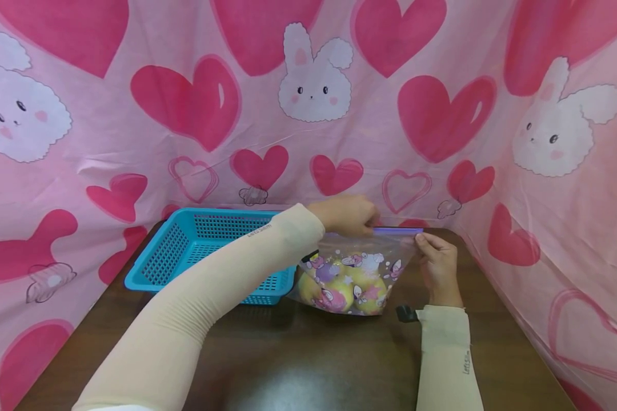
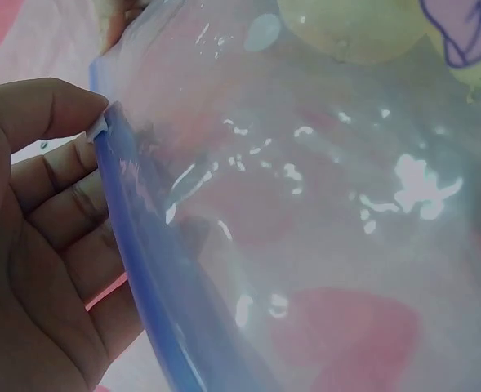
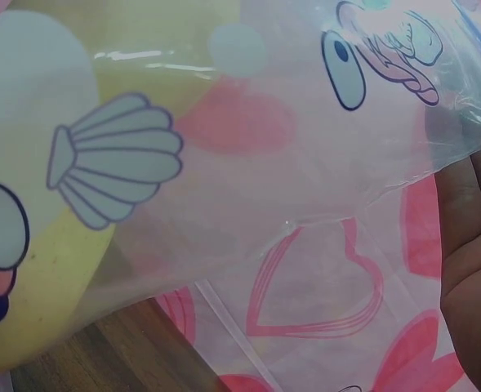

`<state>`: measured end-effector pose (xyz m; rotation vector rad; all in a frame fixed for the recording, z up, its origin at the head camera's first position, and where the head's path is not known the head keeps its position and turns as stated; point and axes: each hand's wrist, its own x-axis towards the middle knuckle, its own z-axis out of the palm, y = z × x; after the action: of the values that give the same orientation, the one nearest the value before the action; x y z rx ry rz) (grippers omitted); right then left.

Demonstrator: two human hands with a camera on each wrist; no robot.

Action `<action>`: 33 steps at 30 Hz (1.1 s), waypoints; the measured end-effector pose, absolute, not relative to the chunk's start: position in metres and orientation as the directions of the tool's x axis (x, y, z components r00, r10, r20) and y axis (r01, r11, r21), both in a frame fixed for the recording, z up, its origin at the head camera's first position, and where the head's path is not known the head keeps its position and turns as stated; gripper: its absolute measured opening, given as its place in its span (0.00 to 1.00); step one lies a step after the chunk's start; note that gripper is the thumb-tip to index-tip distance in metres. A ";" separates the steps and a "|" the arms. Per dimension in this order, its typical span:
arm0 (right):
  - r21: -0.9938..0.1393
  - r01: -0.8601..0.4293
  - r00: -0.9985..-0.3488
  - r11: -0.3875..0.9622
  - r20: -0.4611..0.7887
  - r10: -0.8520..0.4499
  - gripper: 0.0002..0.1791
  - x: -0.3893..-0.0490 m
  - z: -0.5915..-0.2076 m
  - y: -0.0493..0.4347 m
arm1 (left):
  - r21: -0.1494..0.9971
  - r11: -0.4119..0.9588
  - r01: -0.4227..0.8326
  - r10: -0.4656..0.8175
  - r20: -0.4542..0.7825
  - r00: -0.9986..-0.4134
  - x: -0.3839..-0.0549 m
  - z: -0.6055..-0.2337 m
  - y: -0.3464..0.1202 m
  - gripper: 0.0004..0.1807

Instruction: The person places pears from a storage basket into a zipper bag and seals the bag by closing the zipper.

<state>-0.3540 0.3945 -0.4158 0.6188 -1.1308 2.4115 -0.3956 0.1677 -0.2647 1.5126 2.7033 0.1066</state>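
A clear zip bag [image 1: 347, 242] printed with cartoon shells and figures has several round yellow fruits [image 1: 334, 297] inside, mostly behind the print. My left hand [image 1: 345, 214] reaches across to the bag's purple zip strip [image 1: 398, 232]. In the left wrist view, its thumb and forefinger pinch a small white slider [image 2: 99, 129] on the strip. The top right corner of the bag is pinched by my right hand [image 1: 439, 264]. In the right wrist view, only part of that palm and its fingers [image 3: 466, 192] shows beside the bag's edge.
A blue plastic basket [image 1: 133, 278] stands to the left of the bag, partly behind my left sleeve [image 1: 226, 279]. Both rest on a dark wooden table [image 1: 298, 359]. A pink cloth [image 1: 308, 137] with hearts and rabbits hangs around the table's back and sides.
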 end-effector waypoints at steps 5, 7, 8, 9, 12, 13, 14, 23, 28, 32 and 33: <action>-0.607 -0.531 -0.818 -0.591 0.549 0.171 0.12 -0.355 -0.417 0.396 | 0.073 0.518 0.852 0.855 -0.002 -0.519 -0.396 -0.264 0.166 0.08; -0.606 -0.534 -0.817 -0.590 0.549 0.176 0.12 -0.356 -0.417 0.395 | 0.068 0.514 0.855 0.857 0.006 -0.516 -0.397 -0.265 0.166 0.08; -0.604 -0.536 -0.815 -0.590 0.551 0.176 0.12 -0.356 -0.418 0.396 | 0.067 0.513 0.856 0.857 0.007 -0.515 -0.397 -0.265 0.165 0.08; -0.603 -0.536 -0.815 -0.590 0.553 0.175 0.12 -0.356 -0.418 0.395 | 0.066 0.512 0.857 0.858 0.009 -0.514 -0.397 -0.265 0.165 0.08; -0.602 -0.532 -0.818 -0.596 0.546 0.179 0.12 -0.356 -0.418 0.395 | 0.065 0.513 0.856 0.857 0.013 -0.515 -0.397 -0.265 0.163 0.08; -0.601 -0.531 -0.819 -0.597 0.544 0.180 0.12 -0.356 -0.418 0.395 | 0.065 0.514 0.856 0.857 0.014 -0.516 -0.397 -0.265 0.163 0.08; -0.601 -0.528 -0.821 -0.600 0.543 0.178 0.12 -0.356 -0.418 0.395 | 0.064 0.515 0.855 0.856 0.013 -0.517 -0.396 -0.264 0.162 0.08; -0.618 -0.526 -0.824 -0.585 0.540 0.170 0.12 -0.356 -0.418 0.396 | 0.072 0.532 0.844 0.846 0.000 -0.533 -0.396 -0.264 0.157 0.07; -0.626 -0.528 -0.826 -0.573 0.536 0.175 0.11 -0.355 -0.418 0.396 | 0.067 0.532 0.844 0.846 -0.004 -0.533 -0.397 -0.264 0.155 0.07; -0.614 -0.523 -0.826 -0.592 0.536 0.174 0.12 -0.356 -0.418 0.396 | 0.075 0.533 0.843 0.845 -0.002 -0.535 -0.396 -0.264 0.154 0.07; -0.616 -0.525 -0.826 -0.588 0.535 0.176 0.12 -0.356 -0.418 0.396 | 0.080 0.535 0.841 0.844 -0.005 -0.537 -0.396 -0.264 0.154 0.07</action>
<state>-0.3564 0.3955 -0.4182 0.5987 -1.1343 2.4142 -0.3958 0.1535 -0.2635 1.4908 2.7150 0.1046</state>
